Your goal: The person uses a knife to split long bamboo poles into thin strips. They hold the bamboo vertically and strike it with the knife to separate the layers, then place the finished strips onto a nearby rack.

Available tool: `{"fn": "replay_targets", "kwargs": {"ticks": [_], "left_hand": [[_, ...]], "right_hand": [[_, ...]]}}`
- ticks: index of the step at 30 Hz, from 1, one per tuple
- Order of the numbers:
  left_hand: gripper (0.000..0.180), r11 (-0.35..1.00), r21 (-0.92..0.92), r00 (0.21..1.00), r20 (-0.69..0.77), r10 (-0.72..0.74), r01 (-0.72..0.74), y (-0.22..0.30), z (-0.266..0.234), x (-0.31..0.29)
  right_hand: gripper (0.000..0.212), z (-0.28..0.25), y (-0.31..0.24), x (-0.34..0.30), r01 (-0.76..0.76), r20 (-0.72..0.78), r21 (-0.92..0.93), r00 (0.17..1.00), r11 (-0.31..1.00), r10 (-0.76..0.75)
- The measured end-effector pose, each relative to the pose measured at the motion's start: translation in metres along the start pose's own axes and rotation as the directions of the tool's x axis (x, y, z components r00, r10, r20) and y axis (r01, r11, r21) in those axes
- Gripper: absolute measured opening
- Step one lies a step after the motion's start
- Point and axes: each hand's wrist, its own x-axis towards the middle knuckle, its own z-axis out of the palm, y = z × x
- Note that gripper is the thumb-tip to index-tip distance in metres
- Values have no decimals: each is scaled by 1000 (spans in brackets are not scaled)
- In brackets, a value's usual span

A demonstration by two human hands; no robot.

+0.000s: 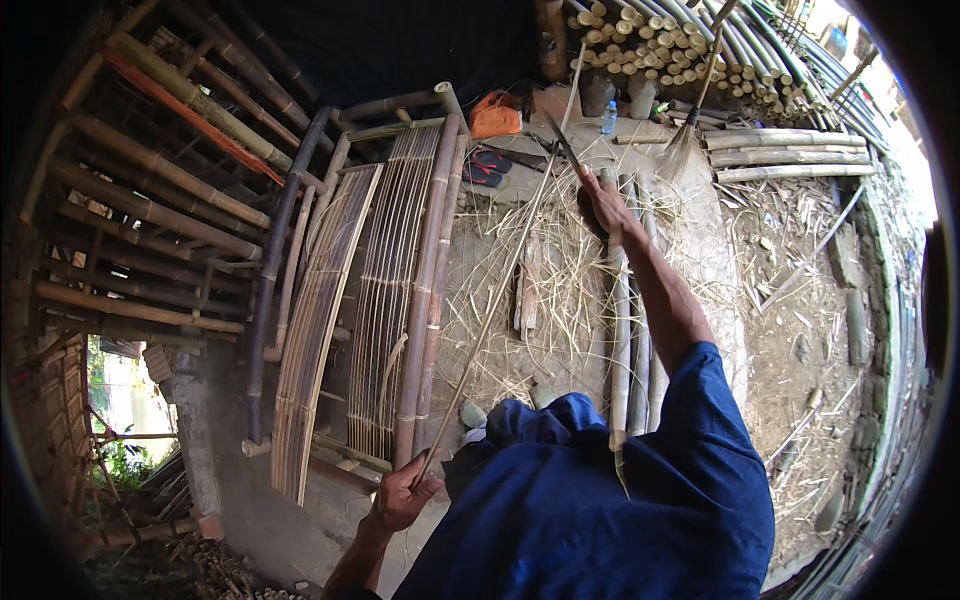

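A person in a dark blue shirt (600,500) held the near end of a long, thin bamboo strip (490,318) in a closed left grip (404,495), the strip slanting far and right above the floor (472,222). The right grip (605,212) was wrapped around a knife (566,150), its dark blade pointing far and left; whether it touched the strip could not be told. A slatted bamboo frame (428,280) stood at left; cut poles (650,45) lay stacked far right.
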Motion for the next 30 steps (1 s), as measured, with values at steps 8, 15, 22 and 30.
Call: {"fn": "replay_targets", "kwargs": {"ticks": [8, 15, 22, 30], "left_hand": [[63, 892, 451, 969, 205, -140, 33, 3, -42, 46], [49, 796, -463, 914, -88, 396, -390, 48, 32, 236], [40, 794, -596, 993, -74, 92, -118, 59, 23, 226], [37, 976, -124, 983, -59, 173, -179, 36, 25, 149]], "right_hand": [[23, 67, -33, -72, -204, 233, 624, 970, 754, 70], [40, 107, -88, -104, 31, 306, 314, 943, 949, -131], [70, 85, -70, -133, 438, 238, -714, 885, 546, -399], [71, 31, -44, -77, 181, 10, -750, 965, 637, -262]]}}
